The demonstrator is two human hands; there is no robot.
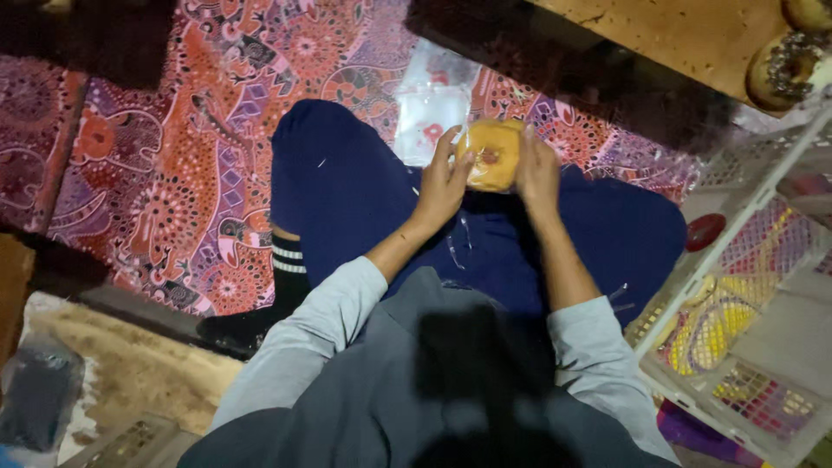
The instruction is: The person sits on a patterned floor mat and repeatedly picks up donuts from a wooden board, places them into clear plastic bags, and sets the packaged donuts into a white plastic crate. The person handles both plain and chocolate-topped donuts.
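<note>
Golden doughnut (491, 154) sits over my lap, clasped between my left hand (442, 186) and right hand (537, 173); clear bags (429, 113) wait beyond on the mat, so bagging looks undone.

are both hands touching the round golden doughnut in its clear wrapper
Touching. The head view shows the left hand and right hand pressed against opposite sides of the round golden doughnut in its clear wrapper, fingers overlapping its edges, with no gap.
</note>
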